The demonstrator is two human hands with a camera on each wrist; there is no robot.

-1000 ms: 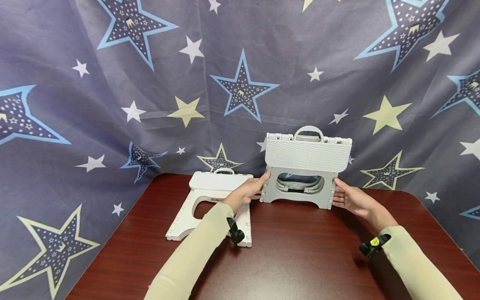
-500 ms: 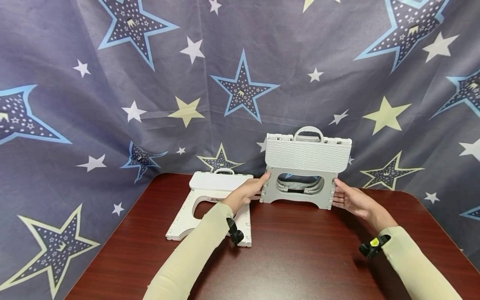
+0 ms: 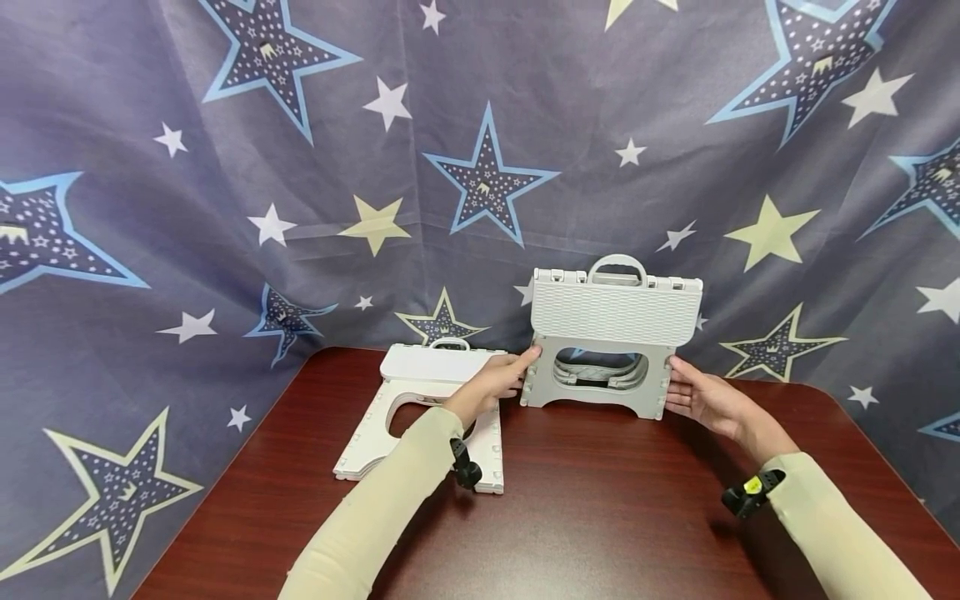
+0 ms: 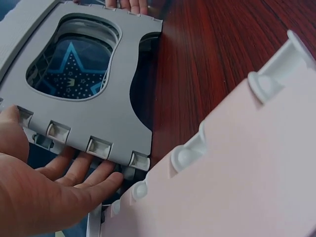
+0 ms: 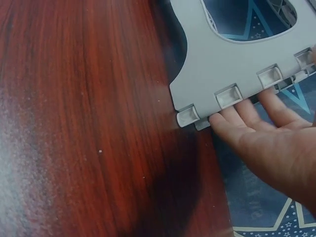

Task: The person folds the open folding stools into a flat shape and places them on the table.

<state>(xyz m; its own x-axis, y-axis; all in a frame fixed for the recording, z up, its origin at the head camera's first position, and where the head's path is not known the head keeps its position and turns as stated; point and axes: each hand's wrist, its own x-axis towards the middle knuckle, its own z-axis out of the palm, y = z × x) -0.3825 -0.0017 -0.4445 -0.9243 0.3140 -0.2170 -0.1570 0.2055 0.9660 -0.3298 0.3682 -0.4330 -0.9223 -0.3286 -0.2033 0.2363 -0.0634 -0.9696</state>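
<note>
A light grey folding step stool point(image 3: 617, 312) with a woven-texture seat panel and a carry handle stands upright, folded, at the table's back edge. My left hand point(image 3: 491, 385) grips its left side edge, thumb in front and fingers behind, as the left wrist view shows on the hand point(image 4: 54, 192). On the opposite edge, my right hand point(image 3: 712, 402) holds the same stool; in the right wrist view its fingers point(image 5: 247, 116) reach behind the hinged side. A second, white folding stool point(image 3: 420, 364) lies folded on the table to the left, partly hidden by my left arm.
The dark red wooden table point(image 3: 585, 517) extends toward me. Behind it hangs a grey-blue star-patterned curtain point(image 3: 600, 83), close to the back edge. In the left wrist view, the white stool's hinged edge point(image 4: 192, 150) is near my left hand.
</note>
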